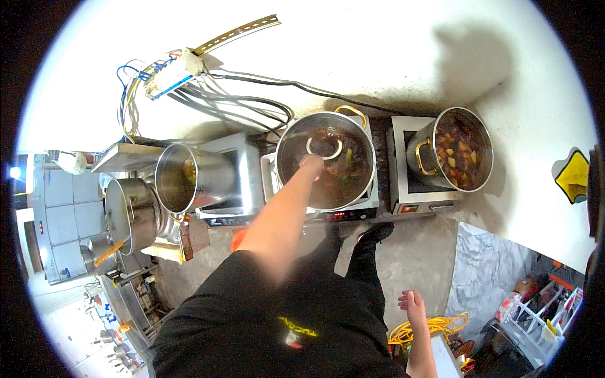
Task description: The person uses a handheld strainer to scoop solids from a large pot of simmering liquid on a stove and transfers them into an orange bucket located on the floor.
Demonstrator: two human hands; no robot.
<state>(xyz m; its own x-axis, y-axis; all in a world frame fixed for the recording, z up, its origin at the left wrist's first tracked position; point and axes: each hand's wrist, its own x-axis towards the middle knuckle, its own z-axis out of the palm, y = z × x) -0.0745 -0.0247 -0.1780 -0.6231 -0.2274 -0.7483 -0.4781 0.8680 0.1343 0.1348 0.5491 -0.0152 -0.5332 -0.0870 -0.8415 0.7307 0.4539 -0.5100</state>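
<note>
My left hand (312, 164) reaches over the large steel pot (372, 177) in front of me. Its fingers are closed at one end of a pale curved handle (337, 152) that lies over the pot's mouth. Below the handle is dark brown broth (331, 184) with bits of green; a clear lid may cover it, but I cannot tell. The pot has a gold-coloured side handle (353, 112) and stands on an induction cooker (372, 201) with lit red digits. Low at my right side hangs my right hand (414, 304), empty, fingers apart.
Right, a steel pot (420, 137) of brown chunks sits on another cooker (401, 193). Left are a tall steel pot (215, 175) and another pot (144, 217). Cables (264, 101) hang along the wall. A yellow cable coil (442, 325) lies near my right arm.
</note>
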